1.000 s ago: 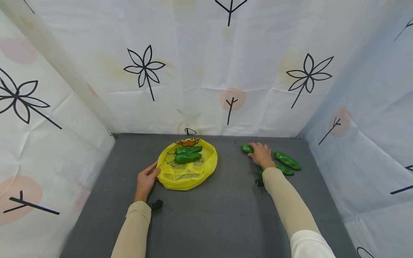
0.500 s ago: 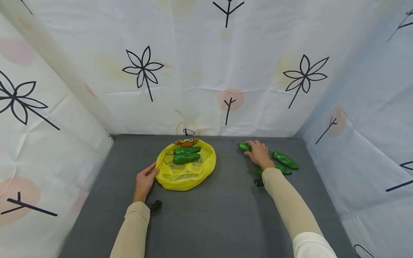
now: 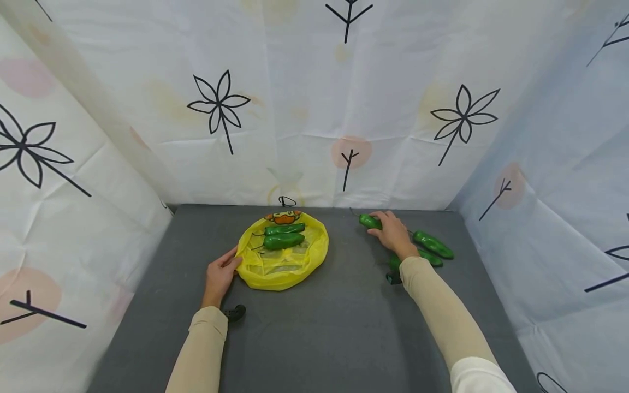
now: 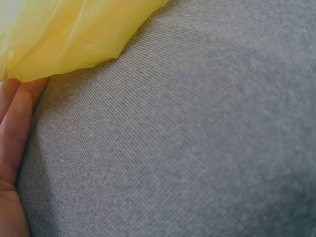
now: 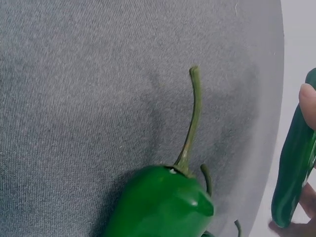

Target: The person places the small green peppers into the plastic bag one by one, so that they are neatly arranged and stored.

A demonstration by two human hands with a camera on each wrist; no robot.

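Note:
In the head view a round-mouthed yellow plastic bag (image 3: pixel 275 282) lies spread on the grey table, with two green chili peppers (image 3: pixel 284 241) inside. My left hand (image 3: pixel 219 278) pinches the bag's left rim; its fingers go partly under the yellow film (image 4: pixel 69 44) in the left wrist view. At the right, my right hand (image 3: pixel 394 236) holds a long green chili pepper (image 3: pixel 368 221) between thumb and fingers. The right wrist view shows this pepper (image 5: pixel 291 168) apart from another green pepper (image 5: pixel 158 202) with a long stem.
More green peppers (image 3: pixel 432 244) lie around and beyond the right forearm, partly hidden by it. A dark strapped object (image 3: pixel 393 278) shows at the right wrist and another (image 3: pixel 236 313) at the left. Patterned white cloth walls (image 3: pixel 304 125) border the grey table (image 3: pixel 304 344).
My right hand has moved slightly left and away from me with the pepper. The left hand keeps its place at the bag, and the view has shifted a little.

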